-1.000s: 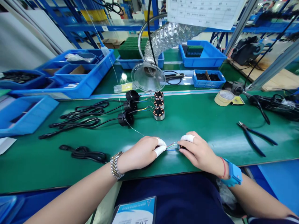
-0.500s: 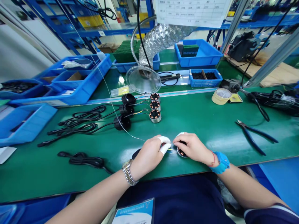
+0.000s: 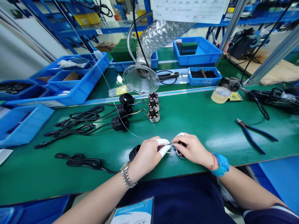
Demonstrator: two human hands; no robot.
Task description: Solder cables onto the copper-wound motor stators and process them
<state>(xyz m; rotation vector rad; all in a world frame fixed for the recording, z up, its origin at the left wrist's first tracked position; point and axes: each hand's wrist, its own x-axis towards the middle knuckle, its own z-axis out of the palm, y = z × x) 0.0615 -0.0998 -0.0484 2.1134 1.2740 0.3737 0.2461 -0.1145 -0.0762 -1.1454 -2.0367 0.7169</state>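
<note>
My left hand point(image 3: 149, 152), with white covers on its fingertips, pinches a thin wire. My right hand point(image 3: 192, 147) faces it, thumb and forefinger closed on the wire's other end; the exact hold is partly hidden. Under the right fingers sits a small motor stator point(image 3: 180, 153) with copper windings, half covered by the hand. A yellow-green wire point(image 3: 168, 152) runs below the fingertips toward the stator. Beside my left wrist is a black round cap point(image 3: 134, 152), joined to a coiled black cable point(image 3: 85, 161). A thin pale strand point(image 3: 133, 133) comes down behind my left hand.
Three finished-looking stators point(image 3: 153, 115) stand in a row, wired to black caps point(image 3: 119, 123) and cables. Cutting pliers point(image 3: 251, 133) and a tape roll point(image 3: 220, 95) lie at right. A clear funnel hood point(image 3: 141, 82) hangs behind; blue bins point(image 3: 205, 81) line the back.
My left hand has shifted slightly left, and more of the black cap shows beside it. A dark length of wire now shows between the fingertips. My right hand has hardly moved.
</note>
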